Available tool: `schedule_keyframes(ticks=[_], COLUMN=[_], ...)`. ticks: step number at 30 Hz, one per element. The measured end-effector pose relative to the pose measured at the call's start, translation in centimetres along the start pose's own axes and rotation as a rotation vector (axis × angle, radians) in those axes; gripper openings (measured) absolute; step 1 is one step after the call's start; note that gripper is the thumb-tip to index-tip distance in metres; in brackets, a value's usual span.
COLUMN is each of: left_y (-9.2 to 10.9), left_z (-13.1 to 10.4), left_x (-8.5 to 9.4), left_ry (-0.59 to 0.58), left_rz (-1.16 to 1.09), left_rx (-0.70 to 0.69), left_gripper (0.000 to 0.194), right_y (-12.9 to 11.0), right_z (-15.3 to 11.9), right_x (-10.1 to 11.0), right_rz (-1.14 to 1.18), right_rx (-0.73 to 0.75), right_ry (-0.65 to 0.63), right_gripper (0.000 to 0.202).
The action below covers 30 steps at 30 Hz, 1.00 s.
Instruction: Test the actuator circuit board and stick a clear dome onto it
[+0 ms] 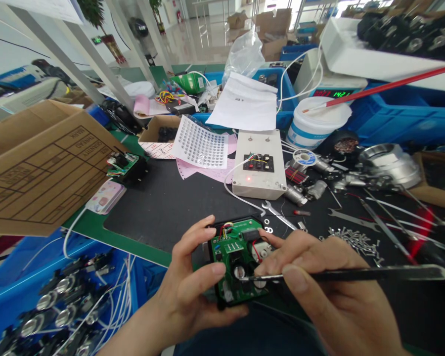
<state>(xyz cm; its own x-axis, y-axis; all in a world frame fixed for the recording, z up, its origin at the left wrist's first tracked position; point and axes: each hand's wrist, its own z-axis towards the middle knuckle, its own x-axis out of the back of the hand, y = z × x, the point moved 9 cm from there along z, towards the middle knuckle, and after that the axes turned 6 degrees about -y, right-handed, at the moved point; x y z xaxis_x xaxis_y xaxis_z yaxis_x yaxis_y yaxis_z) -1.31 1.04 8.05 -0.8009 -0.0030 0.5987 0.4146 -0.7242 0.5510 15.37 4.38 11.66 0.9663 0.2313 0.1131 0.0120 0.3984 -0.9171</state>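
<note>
My left hand [196,277] holds a green circuit board [232,247] in a black housing by its left and lower edges, tilted above the dark mat. In my right hand [319,277] is a thin black tool [374,273], gripped between thumb and fingers like a pen. Its pale tip lies at the round metallic part [239,272] on the board. The right fingers rest close against the board's right side. Red and white wires show on the board. What the tip touches exactly is too small to tell.
A beige box [259,185] with a red light stands beyond the board. To the right are a wrench [278,215], many screws [352,242] and metal fittings. A cardboard box [40,168] and a blue bin [22,291] of parts lie left; a white tub [317,121] is behind.
</note>
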Motion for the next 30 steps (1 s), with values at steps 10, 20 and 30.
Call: schedule_keyframes(ticks=[10, 20, 30], left_y=[0.0, 0.9, 0.9], left_z=[0.2, 0.9, 0.9], left_x=[0.1, -0.3, -0.2], left_ry=[-0.043, -0.131, -0.085], left_rz=[0.02, 0.216, 0.152], left_rx=[0.025, -0.052, -0.024], left_gripper=[0.083, 0.059, 0.07], right_y=[0.1, 0.5, 0.9], right_z=[0.3, 0.4, 0.6], right_x=[-0.2, 0.1, 0.3], right_rz=[-0.06, -0.011, 0.088], right_rx=[-0.02, -0.03, -0.038], right_ry=[-0.05, -0.033, 0.016], right_gripper=[0.017, 0.014, 0.014])
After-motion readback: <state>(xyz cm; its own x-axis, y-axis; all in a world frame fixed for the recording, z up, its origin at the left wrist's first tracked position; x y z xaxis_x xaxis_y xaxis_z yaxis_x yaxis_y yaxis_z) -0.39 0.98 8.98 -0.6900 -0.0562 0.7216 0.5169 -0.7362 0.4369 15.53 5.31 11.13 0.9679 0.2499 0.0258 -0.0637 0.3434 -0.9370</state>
